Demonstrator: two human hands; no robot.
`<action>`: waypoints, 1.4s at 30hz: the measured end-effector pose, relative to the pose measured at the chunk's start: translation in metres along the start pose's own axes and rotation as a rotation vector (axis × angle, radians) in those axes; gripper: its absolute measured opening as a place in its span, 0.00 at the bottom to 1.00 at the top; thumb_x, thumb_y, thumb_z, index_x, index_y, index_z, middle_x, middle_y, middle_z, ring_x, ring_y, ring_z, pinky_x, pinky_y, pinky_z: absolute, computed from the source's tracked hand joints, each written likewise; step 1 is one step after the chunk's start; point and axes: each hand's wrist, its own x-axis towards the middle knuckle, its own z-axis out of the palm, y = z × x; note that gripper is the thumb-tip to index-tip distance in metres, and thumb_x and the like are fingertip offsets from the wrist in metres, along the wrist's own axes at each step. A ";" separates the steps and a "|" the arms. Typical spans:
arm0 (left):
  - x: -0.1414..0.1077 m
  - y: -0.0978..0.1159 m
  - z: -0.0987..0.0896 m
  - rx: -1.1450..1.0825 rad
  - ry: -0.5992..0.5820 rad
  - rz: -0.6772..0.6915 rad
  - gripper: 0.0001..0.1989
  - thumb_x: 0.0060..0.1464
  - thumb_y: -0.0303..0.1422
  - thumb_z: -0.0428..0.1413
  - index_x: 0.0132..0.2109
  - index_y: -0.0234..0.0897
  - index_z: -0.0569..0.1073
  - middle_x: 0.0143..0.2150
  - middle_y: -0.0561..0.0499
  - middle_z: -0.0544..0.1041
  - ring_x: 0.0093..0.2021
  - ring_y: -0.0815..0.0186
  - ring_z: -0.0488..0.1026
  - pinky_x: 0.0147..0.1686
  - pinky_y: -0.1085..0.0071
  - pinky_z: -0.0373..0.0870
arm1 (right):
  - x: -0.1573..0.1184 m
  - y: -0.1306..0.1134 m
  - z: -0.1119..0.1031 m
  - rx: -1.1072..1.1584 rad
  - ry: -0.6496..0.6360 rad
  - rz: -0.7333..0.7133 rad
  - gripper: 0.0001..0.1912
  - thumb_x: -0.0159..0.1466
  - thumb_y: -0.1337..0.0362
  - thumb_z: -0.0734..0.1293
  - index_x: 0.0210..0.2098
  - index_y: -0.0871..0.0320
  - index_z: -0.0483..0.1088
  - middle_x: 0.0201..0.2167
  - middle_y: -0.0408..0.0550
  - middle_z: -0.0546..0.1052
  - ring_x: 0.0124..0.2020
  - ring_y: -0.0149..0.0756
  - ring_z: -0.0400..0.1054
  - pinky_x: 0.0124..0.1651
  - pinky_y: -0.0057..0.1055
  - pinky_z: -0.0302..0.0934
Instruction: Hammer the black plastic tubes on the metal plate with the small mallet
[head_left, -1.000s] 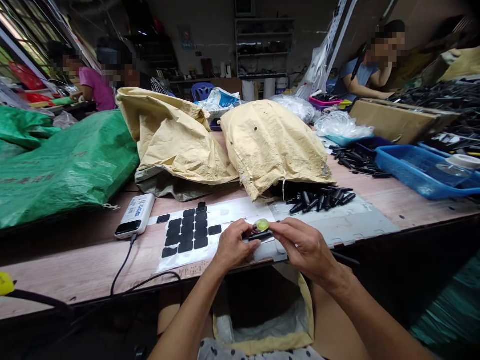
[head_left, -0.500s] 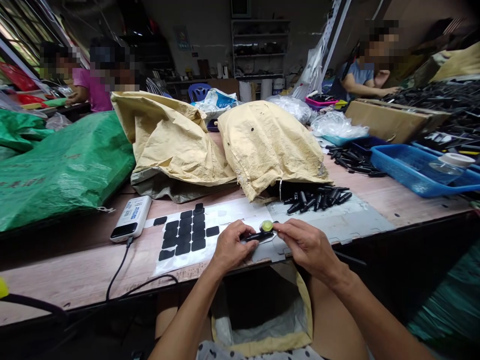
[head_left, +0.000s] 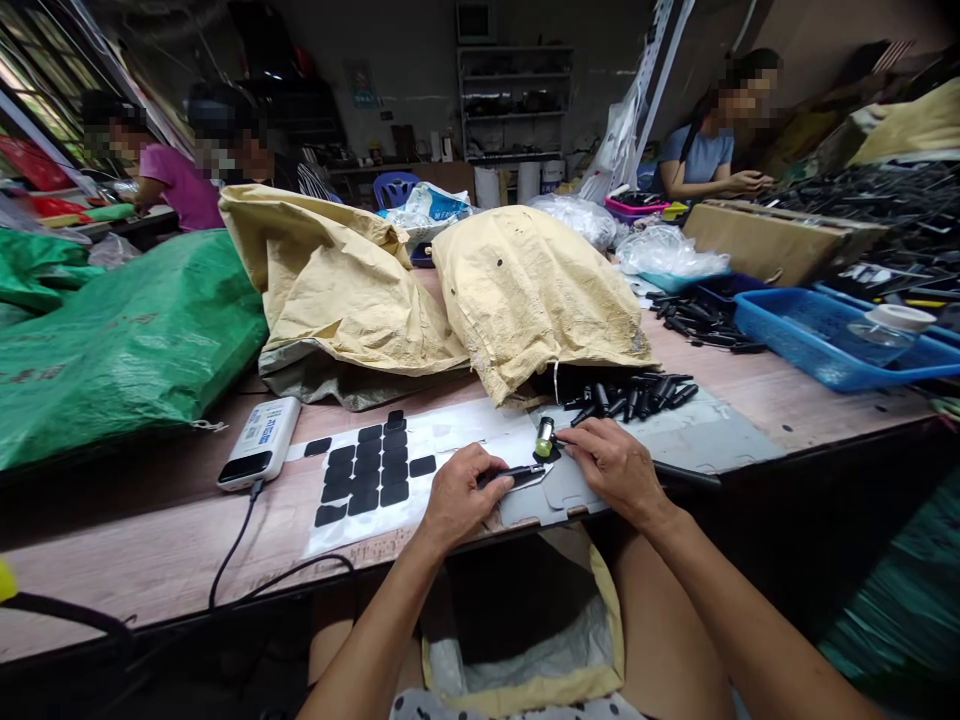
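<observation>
My left hand [head_left: 466,492] is closed on a slim black rod [head_left: 517,474] near the table's front edge. Just right of it, my right hand [head_left: 613,468] has its fingers bent together beside a small bottle [head_left: 544,438] with a yellow-green end and a silvery part; whether the fingertips hold something dark is too small to tell. The bottle's yellow-green end points down over a small black piece. To the left, several black rounded squares [head_left: 366,470] lie on white sheets [head_left: 442,436]. Behind my right hand is a pile of black tubes [head_left: 636,396].
Two beige sacks [head_left: 541,290] stand behind the work spot. A white power bank [head_left: 260,440] with a cable and a green sack [head_left: 135,340] are at the left. A blue basket [head_left: 832,345] sits at the right. An open sack [head_left: 525,690] is below the table edge. Other people sit farther back.
The bottle has turned from yellow-green end facing the camera to end down. My right hand has shifted slightly. The person at the back right has drawn the hands together.
</observation>
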 end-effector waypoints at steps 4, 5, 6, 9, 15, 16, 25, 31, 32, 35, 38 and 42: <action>-0.001 0.001 0.000 0.000 -0.009 0.003 0.07 0.57 0.34 0.59 0.40 0.40 0.81 0.35 0.51 0.74 0.38 0.63 0.71 0.39 0.68 0.65 | 0.006 0.010 -0.001 0.008 -0.012 -0.041 0.14 0.68 0.68 0.64 0.50 0.52 0.77 0.39 0.48 0.78 0.41 0.39 0.69 0.45 0.35 0.65; -0.001 0.001 0.000 0.003 -0.008 0.003 0.07 0.57 0.34 0.59 0.40 0.40 0.81 0.35 0.51 0.74 0.39 0.62 0.71 0.39 0.68 0.65 | 0.008 0.013 -0.001 0.010 -0.015 -0.051 0.14 0.68 0.67 0.64 0.50 0.51 0.77 0.39 0.48 0.78 0.41 0.39 0.69 0.46 0.35 0.65; 0.000 0.001 0.000 0.008 -0.005 0.003 0.07 0.57 0.34 0.58 0.39 0.40 0.81 0.35 0.51 0.75 0.39 0.62 0.71 0.39 0.68 0.65 | 0.010 0.017 -0.001 0.014 -0.014 -0.058 0.14 0.68 0.67 0.64 0.49 0.51 0.77 0.39 0.48 0.78 0.41 0.39 0.69 0.46 0.35 0.65; 0.001 -0.002 0.000 0.026 -0.005 0.007 0.07 0.58 0.34 0.57 0.39 0.41 0.80 0.35 0.50 0.75 0.41 0.61 0.71 0.40 0.67 0.65 | 0.013 0.025 0.000 0.043 -0.011 -0.064 0.14 0.67 0.67 0.65 0.49 0.51 0.77 0.39 0.47 0.78 0.41 0.39 0.70 0.45 0.35 0.66; -0.015 0.016 -0.007 -0.019 -0.055 0.027 0.09 0.63 0.37 0.53 0.43 0.41 0.77 0.40 0.50 0.76 0.42 0.61 0.72 0.44 0.67 0.66 | 0.011 0.024 -0.001 0.027 -0.023 -0.055 0.15 0.68 0.69 0.63 0.50 0.52 0.76 0.41 0.48 0.78 0.42 0.39 0.69 0.47 0.35 0.66; -0.024 0.023 -0.006 -0.052 -0.093 0.021 0.09 0.65 0.37 0.53 0.44 0.42 0.76 0.40 0.50 0.77 0.42 0.61 0.72 0.43 0.68 0.66 | 0.011 0.023 -0.001 0.018 -0.025 -0.054 0.16 0.68 0.69 0.62 0.51 0.53 0.76 0.41 0.49 0.78 0.42 0.39 0.69 0.47 0.35 0.65; -0.112 -0.029 0.064 0.079 -0.442 -0.339 0.11 0.61 0.36 0.54 0.48 0.45 0.77 0.44 0.49 0.81 0.45 0.56 0.77 0.46 0.64 0.70 | 0.010 0.020 0.000 0.000 -0.010 -0.052 0.18 0.66 0.72 0.62 0.51 0.53 0.75 0.41 0.49 0.77 0.41 0.39 0.68 0.46 0.35 0.64; -0.114 -0.062 0.076 0.301 -0.452 -0.517 0.20 0.54 0.31 0.58 0.55 0.44 0.77 0.55 0.43 0.79 0.56 0.49 0.75 0.55 0.57 0.70 | 0.011 0.019 -0.001 -0.011 -0.007 -0.070 0.18 0.67 0.72 0.61 0.52 0.53 0.75 0.40 0.49 0.77 0.41 0.40 0.68 0.45 0.36 0.65; -0.110 -0.048 0.067 0.288 -0.546 -0.485 0.20 0.52 0.32 0.59 0.53 0.44 0.78 0.53 0.43 0.80 0.54 0.48 0.76 0.53 0.57 0.71 | 0.010 0.019 -0.001 -0.009 -0.005 -0.075 0.18 0.67 0.72 0.61 0.51 0.53 0.75 0.40 0.49 0.77 0.41 0.40 0.68 0.45 0.36 0.65; -0.079 0.014 0.030 0.121 -0.864 -0.218 0.13 0.50 0.36 0.62 0.44 0.46 0.83 0.38 0.49 0.83 0.39 0.55 0.80 0.40 0.65 0.73 | 0.010 0.017 -0.001 0.009 -0.002 -0.097 0.18 0.67 0.73 0.61 0.51 0.54 0.75 0.40 0.50 0.77 0.41 0.40 0.68 0.45 0.36 0.65; -0.020 0.070 0.007 -0.179 -0.780 0.040 0.11 0.61 0.39 0.56 0.44 0.45 0.82 0.33 0.55 0.81 0.31 0.66 0.75 0.30 0.74 0.67 | 0.008 0.016 -0.001 0.028 0.001 -0.123 0.18 0.65 0.73 0.61 0.50 0.54 0.75 0.39 0.49 0.77 0.40 0.39 0.67 0.44 0.36 0.64; 0.077 0.096 0.023 0.041 -0.232 0.148 0.09 0.59 0.34 0.57 0.40 0.39 0.81 0.33 0.51 0.81 0.32 0.64 0.74 0.32 0.73 0.66 | 0.007 0.016 -0.003 0.033 0.016 -0.146 0.16 0.59 0.75 0.63 0.42 0.56 0.76 0.38 0.51 0.77 0.39 0.41 0.65 0.42 0.37 0.63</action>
